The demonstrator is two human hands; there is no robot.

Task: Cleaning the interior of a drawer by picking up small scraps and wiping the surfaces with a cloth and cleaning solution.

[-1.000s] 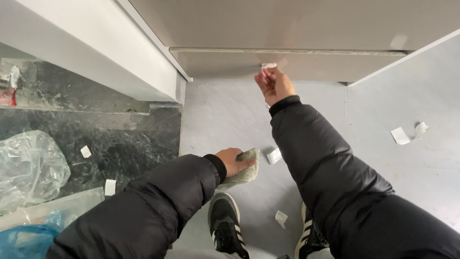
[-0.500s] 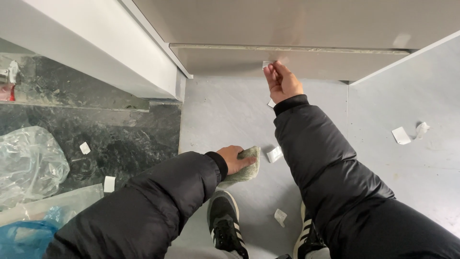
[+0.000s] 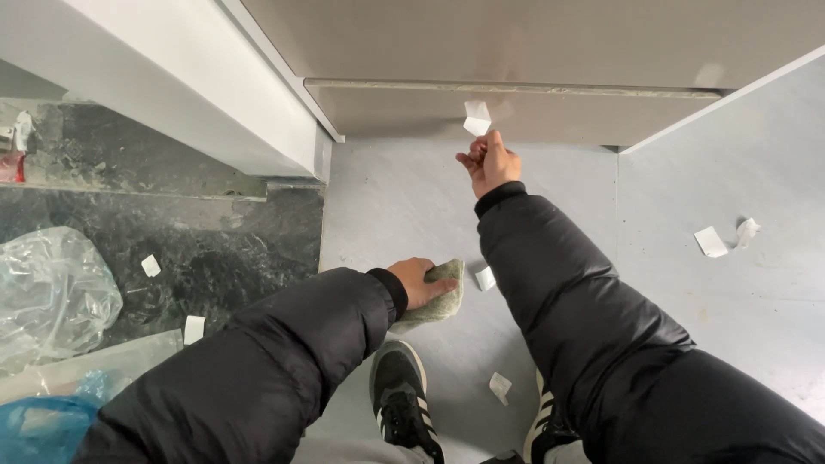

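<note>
My right hand is raised in front of the beige cabinet plinth, pinching a small white piece of film or sticker between its fingertips. My left hand is lower, fingers closed on a greenish-grey cloth held above the grey floor. Both arms wear black puffy sleeves. My black shoes with white stripes stand below the hands.
Torn white scraps lie scattered on the grey floor. Left is a dark marble surface with more scraps, a clear plastic bag and a blue bag. A white panel runs diagonally above.
My right hand has pulled away from the cabinet plinth and turned, now with the white piece lifted free in its fingertips. The left hand and cloth stayed about where they were.
</note>
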